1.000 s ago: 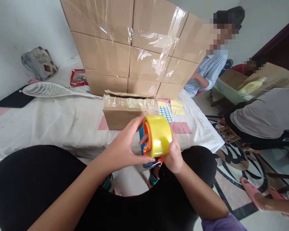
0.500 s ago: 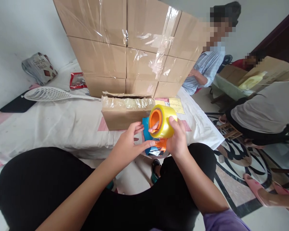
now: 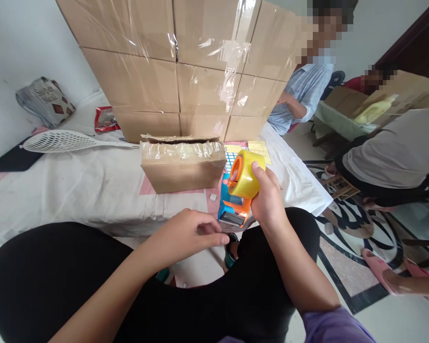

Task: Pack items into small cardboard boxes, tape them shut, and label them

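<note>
White perforated scoop [image 3: 55,141]: partly over a flat black object [image 3: 12,159]
Yellow bottle [image 3: 374,112]: beside an open carton [image 3: 405,90]
Pink slippers [image 3: 374,266]: on patterned floor [image 3: 343,271]

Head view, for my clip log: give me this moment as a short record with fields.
Right hand: holds the tape dispenser
Left hand: near the dispenser, nothing visible in it
Tape roll: yellow, mounted on the dispenser
Small carton: on the cloth, clear tape along its upper face
Wrapped boxes: stacked behind the carton

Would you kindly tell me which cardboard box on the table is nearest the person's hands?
The box standing alone in front of the stack; its boxes sit behind, under clear plastic, farther from the left hand and right hand.
</note>
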`<state>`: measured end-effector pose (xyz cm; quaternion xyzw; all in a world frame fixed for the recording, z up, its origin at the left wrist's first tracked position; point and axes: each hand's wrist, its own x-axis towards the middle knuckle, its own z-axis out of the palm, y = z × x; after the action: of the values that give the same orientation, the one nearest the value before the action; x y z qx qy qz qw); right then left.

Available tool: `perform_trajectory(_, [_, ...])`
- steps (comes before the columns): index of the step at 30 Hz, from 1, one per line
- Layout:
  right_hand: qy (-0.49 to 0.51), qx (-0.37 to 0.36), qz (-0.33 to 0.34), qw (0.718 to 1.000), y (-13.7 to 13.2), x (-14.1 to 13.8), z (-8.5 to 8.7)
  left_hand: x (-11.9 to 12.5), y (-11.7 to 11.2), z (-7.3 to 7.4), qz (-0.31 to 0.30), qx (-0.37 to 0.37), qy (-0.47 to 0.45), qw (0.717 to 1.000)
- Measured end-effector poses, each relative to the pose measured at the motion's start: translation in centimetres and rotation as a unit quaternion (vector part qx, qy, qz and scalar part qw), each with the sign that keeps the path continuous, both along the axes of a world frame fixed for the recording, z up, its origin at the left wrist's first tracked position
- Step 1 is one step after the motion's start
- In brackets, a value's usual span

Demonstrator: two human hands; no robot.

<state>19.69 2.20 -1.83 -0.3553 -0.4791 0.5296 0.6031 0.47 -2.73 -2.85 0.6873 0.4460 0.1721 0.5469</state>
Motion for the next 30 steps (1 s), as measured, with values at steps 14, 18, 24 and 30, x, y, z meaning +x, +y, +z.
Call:
perform_trajectory(14, [-0.027,-0.028,-0.008,0.999,0.4,0.7,0.7,2.4,0.5,-3.5,0.095,-0.107,-0.182,0.973])
perform_trajectory(18, [-0.061,0.007,0.037,0.997,0.5,1.5,0.8,2.4,0.7,-3.0,0.105,-0.093,-0.182,0.973])
perform_trajectory(24, [-0.166,0.086,0.033,0.982,0.5,1.2,-0.5,2.7,0.1,-2.2,0.11,-0.122,-0.251,0.954])
perform_trajectory(30, [-0.144,0.131,-0.062,0.979,2.2,1.4,-2.6,2.6,-0.2,-1.5,0.123,-0.135,-0.213,0.96])
